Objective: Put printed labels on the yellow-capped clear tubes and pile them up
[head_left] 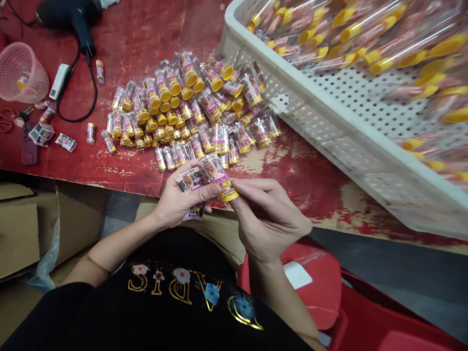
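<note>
My left hand (179,195) is closed around several flat printed plastic sleeves (190,181), fanned out at the table's front edge. Its thumb also presses on a small printed tube with a yellow end (218,179), which lies slanted across the sleeves. From the other side, the thumb and fingers of my right hand (270,214) pinch that tube near its yellow end. The right fingertips are partly hidden behind it. Just beyond both hands, a heap of small clear tubes with yellow ends and printed labels (171,117) spreads over the red table (139,29).
A white perforated crate (329,141) of longer yellow-ended tubes (387,29) stands at the right. Left are a heat gun (78,19) with its cord, a pink basket (36,73), scissors (6,120) and loose sleeves (66,142). Cardboard boxes (69,219) and a red stool (314,287) are below.
</note>
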